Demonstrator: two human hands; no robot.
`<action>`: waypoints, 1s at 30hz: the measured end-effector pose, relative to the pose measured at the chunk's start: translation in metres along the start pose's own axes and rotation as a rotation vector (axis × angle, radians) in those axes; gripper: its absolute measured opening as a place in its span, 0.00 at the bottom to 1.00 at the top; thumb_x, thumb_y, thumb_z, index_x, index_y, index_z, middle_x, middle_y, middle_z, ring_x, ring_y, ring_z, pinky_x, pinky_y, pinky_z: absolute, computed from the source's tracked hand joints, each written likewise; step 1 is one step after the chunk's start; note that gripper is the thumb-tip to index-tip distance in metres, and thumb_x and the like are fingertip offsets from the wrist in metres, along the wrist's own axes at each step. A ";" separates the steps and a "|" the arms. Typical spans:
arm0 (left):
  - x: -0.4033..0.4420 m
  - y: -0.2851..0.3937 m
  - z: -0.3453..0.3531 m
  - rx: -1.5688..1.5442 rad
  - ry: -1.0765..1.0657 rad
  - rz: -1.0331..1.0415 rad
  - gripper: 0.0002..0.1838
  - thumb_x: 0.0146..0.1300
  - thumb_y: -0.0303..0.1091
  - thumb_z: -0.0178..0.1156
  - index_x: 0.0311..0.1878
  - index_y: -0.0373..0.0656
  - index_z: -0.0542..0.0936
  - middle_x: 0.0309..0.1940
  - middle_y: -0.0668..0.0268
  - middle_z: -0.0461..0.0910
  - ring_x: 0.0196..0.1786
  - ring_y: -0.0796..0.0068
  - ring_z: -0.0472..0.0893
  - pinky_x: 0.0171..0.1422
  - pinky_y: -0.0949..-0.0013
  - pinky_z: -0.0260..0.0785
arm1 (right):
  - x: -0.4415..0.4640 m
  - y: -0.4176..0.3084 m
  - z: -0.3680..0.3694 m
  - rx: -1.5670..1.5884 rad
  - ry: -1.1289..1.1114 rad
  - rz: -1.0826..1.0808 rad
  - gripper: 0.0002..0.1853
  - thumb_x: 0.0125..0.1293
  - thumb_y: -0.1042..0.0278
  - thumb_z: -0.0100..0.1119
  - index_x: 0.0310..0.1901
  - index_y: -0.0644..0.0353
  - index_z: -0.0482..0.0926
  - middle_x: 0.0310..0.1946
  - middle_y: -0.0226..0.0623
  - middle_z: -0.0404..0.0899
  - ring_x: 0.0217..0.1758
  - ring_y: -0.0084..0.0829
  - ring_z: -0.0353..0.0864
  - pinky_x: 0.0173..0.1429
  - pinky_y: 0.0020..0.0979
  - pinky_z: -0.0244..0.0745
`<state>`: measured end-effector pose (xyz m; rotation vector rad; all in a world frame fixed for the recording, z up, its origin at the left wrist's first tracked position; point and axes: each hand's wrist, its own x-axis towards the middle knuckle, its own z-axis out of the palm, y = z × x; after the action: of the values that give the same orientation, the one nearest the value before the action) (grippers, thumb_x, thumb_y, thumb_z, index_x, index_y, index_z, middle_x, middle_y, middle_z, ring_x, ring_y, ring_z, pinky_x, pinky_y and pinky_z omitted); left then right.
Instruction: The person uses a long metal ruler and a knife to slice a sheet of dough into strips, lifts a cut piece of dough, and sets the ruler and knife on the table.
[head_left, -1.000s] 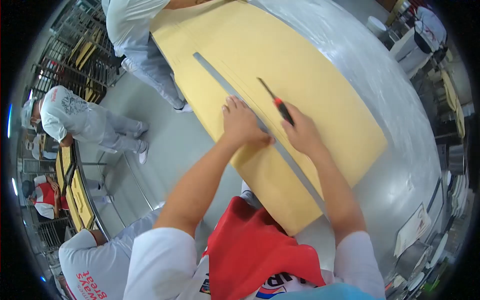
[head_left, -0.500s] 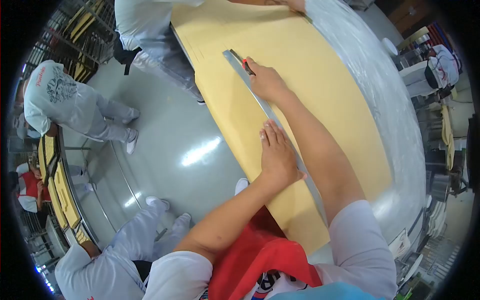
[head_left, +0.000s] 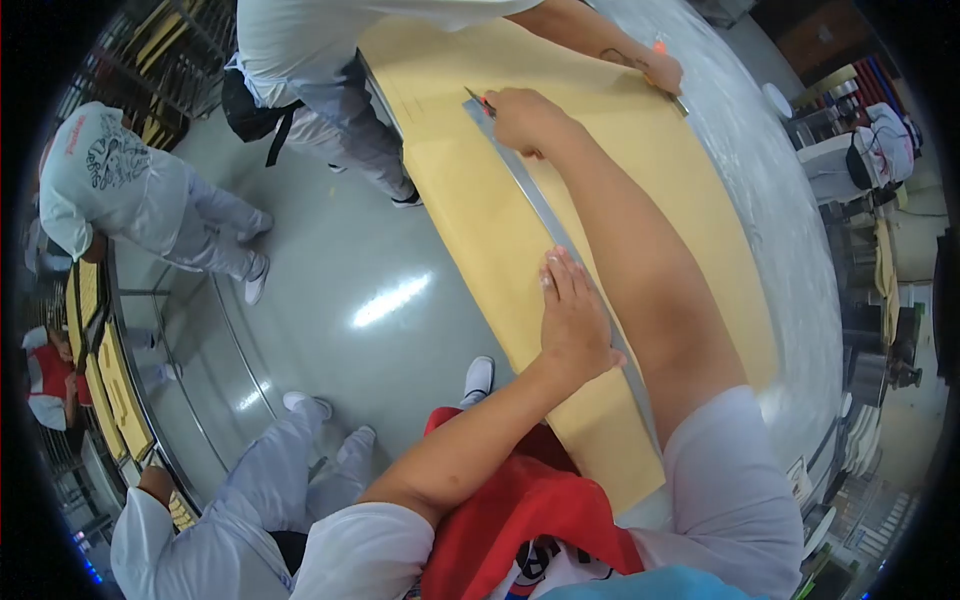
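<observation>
A large flat pale yellow sheet [head_left: 670, 210] covers the table in front of me. Along it, running away from my body, lies a long metal straightedge [head_left: 537, 205]. My left hand [head_left: 578, 318] lies flat with fingers outstretched, pressing on the straightedge and the sheet beside it. Near the far end of the straightedge, my right hand [head_left: 528, 122] is closed around a utility knife [head_left: 487, 104] with a red and dark handle. Its blade tip points to the far left, near the straightedge's end; whether it touches the sheet I cannot tell.
Across the table a co-worker's hand [head_left: 662, 74] holds an orange-handled tool at the sheet's far edge. Clear plastic wrap [head_left: 735, 150] covers the table on the right. Other people stand to the left, by a table with yellow slabs [head_left: 120, 390].
My right hand has moved slightly farther along the straightedge with the knife, its wrist turning. The co-worker's arm has reached farther across the sheet to the right. My left hand stays flat.
</observation>
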<state>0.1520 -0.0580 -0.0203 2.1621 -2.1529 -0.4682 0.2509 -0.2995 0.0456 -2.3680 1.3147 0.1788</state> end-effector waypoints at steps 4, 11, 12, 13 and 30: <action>-0.003 -0.004 -0.007 0.006 0.022 0.029 0.72 0.50 0.73 0.73 0.79 0.17 0.58 0.81 0.24 0.52 0.85 0.26 0.50 0.89 0.37 0.40 | -0.005 -0.010 -0.019 0.029 -0.129 0.040 0.19 0.67 0.77 0.46 0.57 0.59 0.79 0.32 0.50 0.86 0.24 0.41 0.85 0.30 0.45 0.80; -0.008 0.005 -0.026 0.088 -0.110 0.004 0.73 0.50 0.73 0.72 0.79 0.15 0.57 0.81 0.23 0.51 0.86 0.25 0.48 0.89 0.37 0.41 | -0.090 0.025 -0.012 0.055 -0.220 0.034 0.20 0.65 0.79 0.49 0.57 0.60 0.79 0.33 0.52 0.86 0.22 0.41 0.85 0.30 0.46 0.82; -0.009 0.006 -0.024 0.101 -0.104 -0.016 0.73 0.51 0.73 0.72 0.79 0.14 0.55 0.81 0.23 0.50 0.86 0.25 0.47 0.89 0.36 0.42 | -0.109 0.030 -0.010 0.073 -0.217 0.049 0.20 0.65 0.79 0.49 0.57 0.60 0.79 0.33 0.52 0.86 0.22 0.41 0.85 0.30 0.46 0.82; -0.010 0.008 -0.023 0.114 -0.121 0.002 0.73 0.51 0.73 0.72 0.79 0.14 0.55 0.81 0.23 0.50 0.86 0.25 0.47 0.89 0.36 0.42 | -0.130 0.037 -0.006 0.069 -0.235 0.045 0.22 0.65 0.79 0.51 0.60 0.59 0.79 0.36 0.52 0.87 0.25 0.43 0.86 0.31 0.46 0.83; 0.013 0.018 -0.018 0.412 -0.263 -0.038 0.73 0.34 0.85 0.76 0.64 0.18 0.78 0.74 0.33 0.70 0.83 0.36 0.60 0.86 0.49 0.53 | -0.525 0.181 0.107 0.072 -0.131 0.089 0.34 0.68 0.79 0.57 0.77 0.46 0.72 0.47 0.50 0.87 0.53 0.52 0.87 0.54 0.52 0.82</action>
<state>0.1390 -0.0745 -0.0013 2.4729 -2.5427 -0.3522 -0.1762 0.0712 0.0577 -2.2003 1.3425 0.3025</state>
